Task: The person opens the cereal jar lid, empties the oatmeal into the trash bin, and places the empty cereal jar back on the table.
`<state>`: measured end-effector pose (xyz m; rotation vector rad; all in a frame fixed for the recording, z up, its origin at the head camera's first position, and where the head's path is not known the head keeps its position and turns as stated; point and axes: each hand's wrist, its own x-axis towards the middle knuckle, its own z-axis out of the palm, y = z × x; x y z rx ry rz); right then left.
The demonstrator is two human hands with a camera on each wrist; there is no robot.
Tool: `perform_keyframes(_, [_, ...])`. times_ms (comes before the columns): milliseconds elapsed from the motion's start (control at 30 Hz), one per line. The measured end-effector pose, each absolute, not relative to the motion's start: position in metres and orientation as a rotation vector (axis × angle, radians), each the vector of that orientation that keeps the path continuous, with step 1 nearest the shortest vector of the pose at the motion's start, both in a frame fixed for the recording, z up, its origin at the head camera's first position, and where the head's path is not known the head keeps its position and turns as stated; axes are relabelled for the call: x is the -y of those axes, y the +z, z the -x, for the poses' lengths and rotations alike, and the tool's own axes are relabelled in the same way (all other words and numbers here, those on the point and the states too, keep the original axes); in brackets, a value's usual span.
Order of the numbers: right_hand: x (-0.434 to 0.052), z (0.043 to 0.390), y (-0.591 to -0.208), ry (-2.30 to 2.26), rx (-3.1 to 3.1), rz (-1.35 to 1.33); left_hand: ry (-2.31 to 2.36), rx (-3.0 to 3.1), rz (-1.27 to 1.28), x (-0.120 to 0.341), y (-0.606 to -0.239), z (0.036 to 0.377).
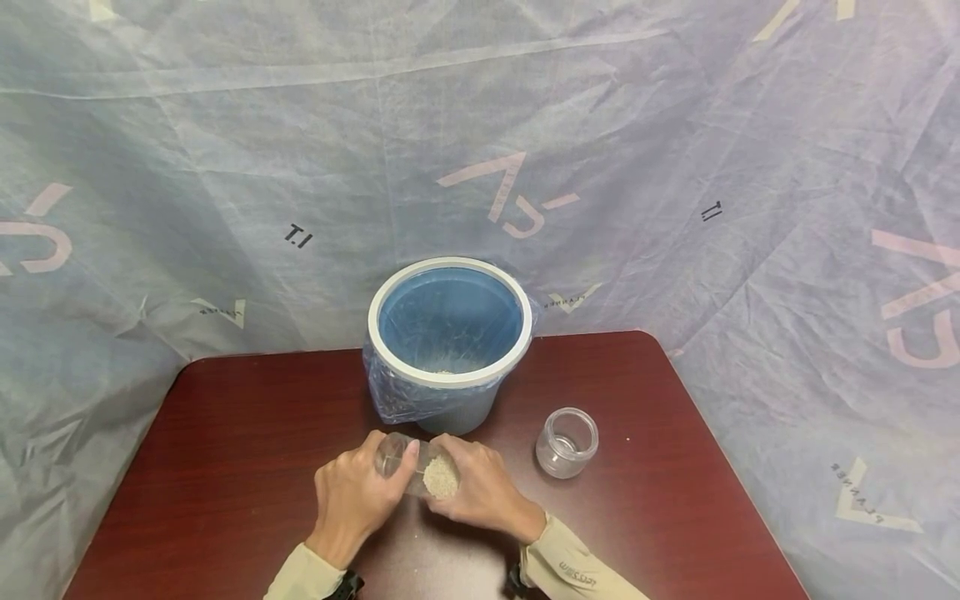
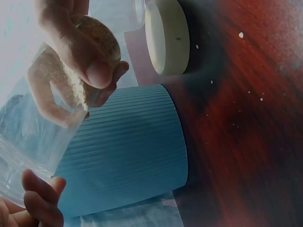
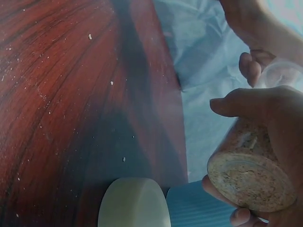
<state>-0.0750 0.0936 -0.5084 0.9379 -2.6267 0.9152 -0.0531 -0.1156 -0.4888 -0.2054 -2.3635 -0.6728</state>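
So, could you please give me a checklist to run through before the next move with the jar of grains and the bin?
1. Grip: left hand and right hand both hold the jar of grains: ok.
2. Jar's mouth open: the lid lies on the table, but the mouth is hidden: cannot tell.
3. Jar over the bin: it is held in front of it, above the table: not ok.
4. Bin open and lined: ok.
5. Table clean: scattered grains: not ok.
6. Empty jar stands apart, out of the way: ok.
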Motion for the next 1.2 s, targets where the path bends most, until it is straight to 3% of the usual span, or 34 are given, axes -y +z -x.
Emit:
perform_keyframes(667, [-0.103,0.071,-0.513,1.062,2.713,-0.865,-0.758,2.497,0.152,0.127,-0.483,0.054])
perform_keyframes(1200, [-0.126,0.071,-0.513,1.176,2.81,-0.654,-0.895,2.694,0.096,0.156,-0.491,0.056])
